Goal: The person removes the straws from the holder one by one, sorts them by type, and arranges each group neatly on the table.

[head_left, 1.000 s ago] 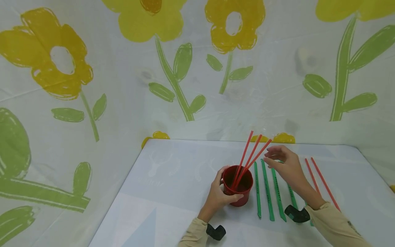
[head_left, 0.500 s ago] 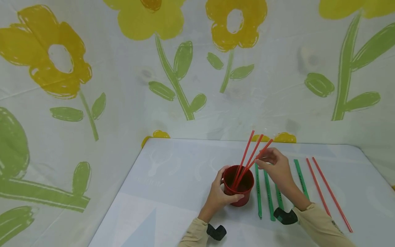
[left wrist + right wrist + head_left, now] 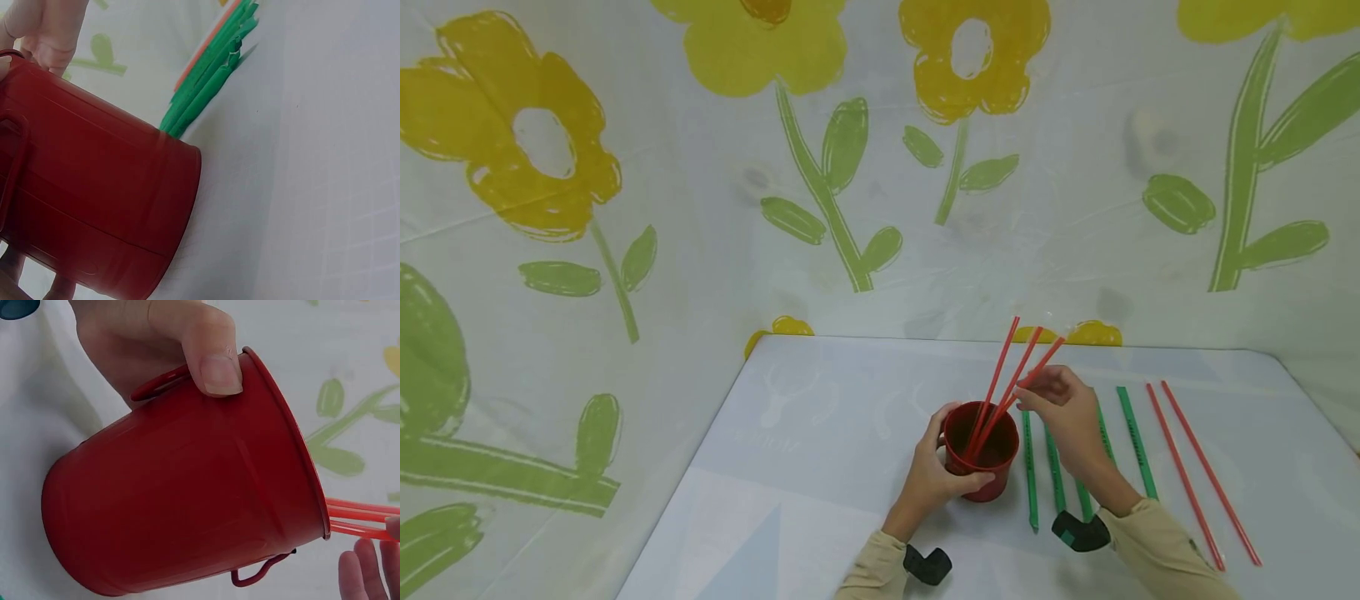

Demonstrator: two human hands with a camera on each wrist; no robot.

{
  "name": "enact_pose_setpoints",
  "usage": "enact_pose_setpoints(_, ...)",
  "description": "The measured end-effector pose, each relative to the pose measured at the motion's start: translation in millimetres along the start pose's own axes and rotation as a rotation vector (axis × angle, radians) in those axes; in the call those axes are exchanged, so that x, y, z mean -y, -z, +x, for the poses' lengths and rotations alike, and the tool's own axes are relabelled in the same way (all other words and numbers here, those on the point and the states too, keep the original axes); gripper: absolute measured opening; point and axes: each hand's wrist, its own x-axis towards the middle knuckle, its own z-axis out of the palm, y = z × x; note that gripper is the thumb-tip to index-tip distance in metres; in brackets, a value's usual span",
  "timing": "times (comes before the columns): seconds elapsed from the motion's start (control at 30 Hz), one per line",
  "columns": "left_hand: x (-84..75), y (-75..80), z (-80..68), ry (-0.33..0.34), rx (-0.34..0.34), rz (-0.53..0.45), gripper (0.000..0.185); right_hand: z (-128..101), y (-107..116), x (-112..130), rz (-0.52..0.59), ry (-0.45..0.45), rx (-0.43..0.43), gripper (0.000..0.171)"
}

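My left hand grips a small dark red metal bucket around its side, thumb on the wall near the rim. The bucket has small loop handles and stands upright on the table. Three thin red straws lean out of it toward the back right. Above the rim on the right, my right hand pinches the rightmost straw between thumb and fingers. In the left wrist view the bucket hides most of the left hand.
Several green strips with dark print lie side by side right of the bucket, partly under the right forearm. Two more red straws lie farther right on the white table. A flower-patterned curtain stands behind the table.
My right hand has come left and slightly down from beyond the straws' tips, and its fingers have closed on the rightmost straw. The left hand and bucket have stayed nearly still.
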Motion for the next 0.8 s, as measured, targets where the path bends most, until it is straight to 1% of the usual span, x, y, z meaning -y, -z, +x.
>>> enact_pose_setpoints(0.03, -1.1, 0.0, 0.2, -0.002, -0.001, 0.002, 0.084, -0.1, -0.4, 0.0, 0.003, 0.004, -0.007, 0.036)
enact_pose_setpoints(0.1, -5.1, 0.0, 0.8, -0.017, -0.002, 0.003, 0.084, 0.2, -0.6, 0.4, 0.041, 0.009, -0.028, 0.033)
enact_pose_setpoints(0.27, -26.9, 3.0, 0.4, -0.029, 0.002, -0.018, 0.083, 2.0, 1.8, 5.7, 0.083, 0.036, -0.077, 0.028)
enact_pose_setpoints(0.37, -36.3, 4.5, -0.2, -0.013, 0.007, -0.025, 0.082, 2.7, 4.5, 11.9, 0.066, 0.054, -0.090, 0.025)
enact_pose_setpoints(0.47, -38.6, 4.5, -0.2, -0.007, 0.006, -0.025, 0.081, 2.9, 7.5, 18.8, 0.073, 0.075, -0.097, 0.026)
enact_pose_setpoints(0.57, -37.8, 3.8, -0.3, -0.017, 0.001, -0.021, 0.080, 3.2, 10.4, 25.3, 0.074, 0.086, -0.106, 0.027)
enact_pose_setpoints(0.8, -38.6, 5.0, -0.5, -0.001, 0.008, -0.039, 0.083, 4.6, 15.5, 37.5, 0.179, 0.102, -0.112, 0.025)
